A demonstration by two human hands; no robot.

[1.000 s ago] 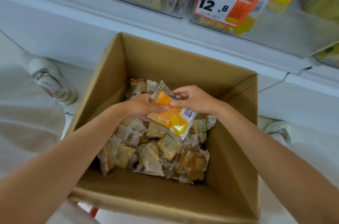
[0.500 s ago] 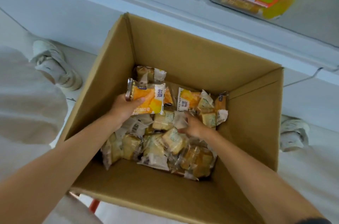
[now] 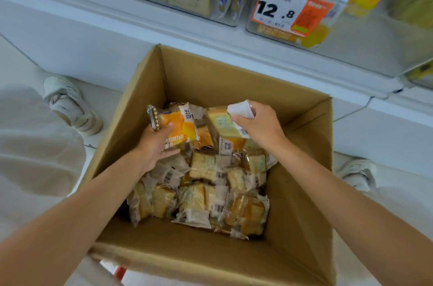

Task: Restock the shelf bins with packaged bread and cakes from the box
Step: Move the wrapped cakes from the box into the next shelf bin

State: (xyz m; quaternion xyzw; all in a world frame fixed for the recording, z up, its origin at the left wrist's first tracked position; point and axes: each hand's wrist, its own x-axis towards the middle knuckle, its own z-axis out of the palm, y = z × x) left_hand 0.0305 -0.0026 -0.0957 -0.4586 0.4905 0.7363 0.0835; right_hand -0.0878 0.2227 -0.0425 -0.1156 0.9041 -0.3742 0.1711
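You are at the picking step, with both hands down in the box (image 3: 234, 79) and a packet in each. Your left hand (image 3: 155, 145) grips an orange packet (image 3: 180, 126) near the box's far left corner, thumb laid across its front and fingers curled under it. Your right hand (image 3: 260, 126) pinches a pale packet (image 3: 222, 122) by its white sealed end, toward the far right side, held above the heap (image 3: 210, 192) that covers the box floor. Neither packet has reached the bins (image 3: 379, 41) on the shelf beyond the box's far edge. The next move, as I judge it, calls for lifting both clear of the box walls and matching each to its bin. The one behind the price tag (image 3: 281, 11) seems to hold orange wrappers, so the left packet likely goes there; where the pale one belongs I cannot tell
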